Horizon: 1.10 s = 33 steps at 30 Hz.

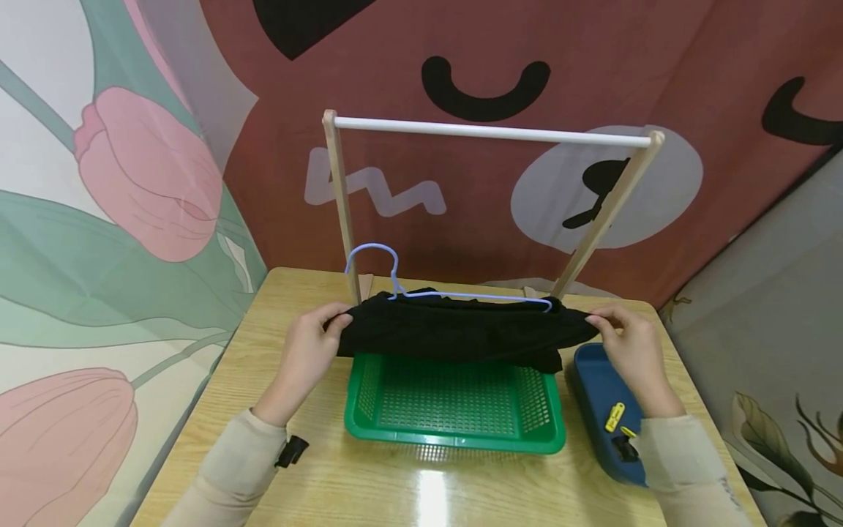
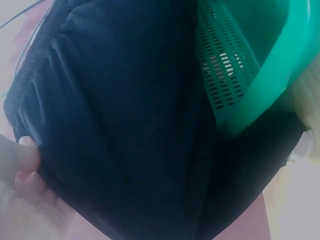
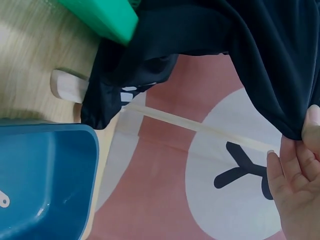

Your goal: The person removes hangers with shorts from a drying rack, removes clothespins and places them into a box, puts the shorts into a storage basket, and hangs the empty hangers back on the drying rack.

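Observation:
A pair of black shorts [image 1: 461, 329] with a gathered waistband [image 2: 30, 75] is stretched out sideways between both hands, over the far part of the green basket [image 1: 454, 440]. My left hand [image 1: 312, 344] pinches its left edge between thumb and fingers. At the opposite edge, my right hand [image 1: 628, 351] pinches the cloth the same way. A lavender-blue hanger [image 1: 461, 296] lies along the top of the shorts, its hook pointing up at the left and its lower parts partly hidden by the cloth. White markings [image 3: 128, 93] show on a hanging fold in the right wrist view.
Behind the shorts stands a wooden rack with a white rod [image 1: 487, 132] across its top. A blue tray [image 1: 596, 410] holding yellow and black small items sits right of the basket, partly under the right forearm. Everything stands on a wood-grain table [image 1: 369, 483] before a printed curtain.

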Available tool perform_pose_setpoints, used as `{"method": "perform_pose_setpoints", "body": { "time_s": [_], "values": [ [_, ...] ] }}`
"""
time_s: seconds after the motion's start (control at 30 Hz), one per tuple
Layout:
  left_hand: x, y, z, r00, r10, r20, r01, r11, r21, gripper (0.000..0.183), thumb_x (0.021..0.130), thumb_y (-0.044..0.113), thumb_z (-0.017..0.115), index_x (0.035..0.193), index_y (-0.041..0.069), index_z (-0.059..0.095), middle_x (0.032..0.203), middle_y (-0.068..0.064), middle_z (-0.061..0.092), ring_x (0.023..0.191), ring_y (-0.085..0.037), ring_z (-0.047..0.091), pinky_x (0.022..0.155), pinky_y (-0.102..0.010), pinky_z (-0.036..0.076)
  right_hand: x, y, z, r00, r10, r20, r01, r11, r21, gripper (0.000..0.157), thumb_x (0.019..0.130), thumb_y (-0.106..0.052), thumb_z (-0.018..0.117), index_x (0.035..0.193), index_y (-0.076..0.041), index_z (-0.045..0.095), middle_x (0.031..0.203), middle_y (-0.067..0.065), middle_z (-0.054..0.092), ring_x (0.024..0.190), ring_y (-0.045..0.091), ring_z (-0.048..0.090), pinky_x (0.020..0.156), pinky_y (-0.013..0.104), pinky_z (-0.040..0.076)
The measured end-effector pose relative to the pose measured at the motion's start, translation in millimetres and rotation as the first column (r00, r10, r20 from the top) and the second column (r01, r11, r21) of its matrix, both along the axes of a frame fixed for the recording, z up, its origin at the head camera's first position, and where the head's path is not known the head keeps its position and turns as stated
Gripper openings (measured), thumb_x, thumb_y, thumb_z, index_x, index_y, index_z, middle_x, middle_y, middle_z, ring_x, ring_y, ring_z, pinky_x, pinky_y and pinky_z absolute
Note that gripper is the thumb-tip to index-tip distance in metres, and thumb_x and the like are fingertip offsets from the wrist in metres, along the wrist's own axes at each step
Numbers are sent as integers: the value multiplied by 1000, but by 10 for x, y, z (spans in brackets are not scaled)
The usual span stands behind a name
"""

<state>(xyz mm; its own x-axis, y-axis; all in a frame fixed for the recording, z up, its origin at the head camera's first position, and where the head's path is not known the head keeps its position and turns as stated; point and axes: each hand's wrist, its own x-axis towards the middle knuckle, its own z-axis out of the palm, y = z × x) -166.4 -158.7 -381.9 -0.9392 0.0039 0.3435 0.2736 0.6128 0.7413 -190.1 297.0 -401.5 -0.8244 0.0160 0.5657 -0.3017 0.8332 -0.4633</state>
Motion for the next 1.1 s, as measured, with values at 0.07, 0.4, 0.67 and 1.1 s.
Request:
{"method": "perform_pose_setpoints", "body": {
  "time_s": [0.07,0.4,0.67,1.1],
  "values": [
    [-2,-2,-2,1000,-1,0,1,1000,6,14,97,5,63,105,1,74,102,-15,73,96,-33,68,82,-48,54,17,-15,-18,1000,14,0,-14,1000,10,5,86,2,74,90,4,72,86,18,71,76,31,63,67,11,37],
    [9,29,37,1000,1,6,-1,1000,26,16,98,6,62,108,0,73,106,-16,72,97,-32,67,82,-48,53,134,-89,-158,992,90,83,-96,993,65,3,90,-4,72,93,-3,72,85,10,70,75,27,65,58,23,46],
    [37,86,36,1000,-17,-9,18,999,44,14,96,4,64,104,-1,74,103,-15,73,99,-32,67,84,-48,54,218,-198,-276,979,156,133,-172,978,121,7,87,-4,74,94,-5,73,83,7,71,55,7,52,48,26,41],
    [57,143,-11,999,-34,-23,35,998,42,14,95,4,66,105,0,74,104,-15,73,98,-30,68,84,-47,54,312,-466,-301,927,215,307,-286,936,206,7,86,-11,77,92,-11,76,88,1,71,69,12,61,58,32,49]
  ]
}}
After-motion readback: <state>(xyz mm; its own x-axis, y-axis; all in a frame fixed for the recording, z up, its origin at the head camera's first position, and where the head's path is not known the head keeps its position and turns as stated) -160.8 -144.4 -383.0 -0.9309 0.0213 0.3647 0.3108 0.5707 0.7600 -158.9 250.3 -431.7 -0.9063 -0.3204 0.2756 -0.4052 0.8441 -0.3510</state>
